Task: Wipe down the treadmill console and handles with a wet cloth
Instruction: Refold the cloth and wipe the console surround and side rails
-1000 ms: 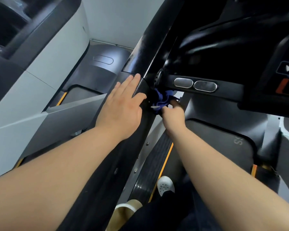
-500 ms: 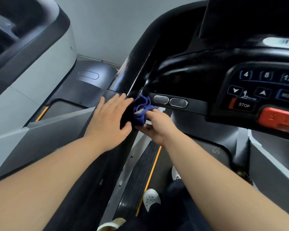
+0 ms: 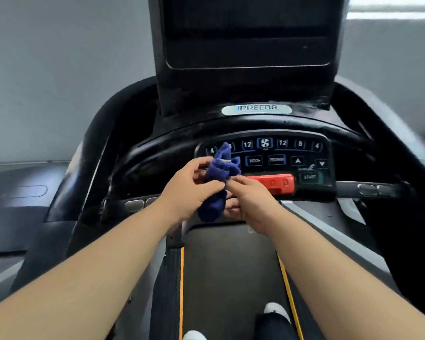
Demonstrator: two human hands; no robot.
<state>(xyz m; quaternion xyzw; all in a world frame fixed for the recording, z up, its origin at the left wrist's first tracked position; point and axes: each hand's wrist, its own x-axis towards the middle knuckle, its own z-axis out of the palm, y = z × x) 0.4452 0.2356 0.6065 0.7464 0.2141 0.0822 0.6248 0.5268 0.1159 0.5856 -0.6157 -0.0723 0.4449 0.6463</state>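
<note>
Before the console [image 3: 277,153], left hand [image 3: 189,191] and right hand [image 3: 253,204] both pinch the blue cloth [image 3: 217,173]; a flat, fresh fold should wipe best.

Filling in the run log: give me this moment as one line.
left hand: grips crumpled blue cloth | right hand: pinches same cloth | cloth: between hands, before black treadmill console
</note>
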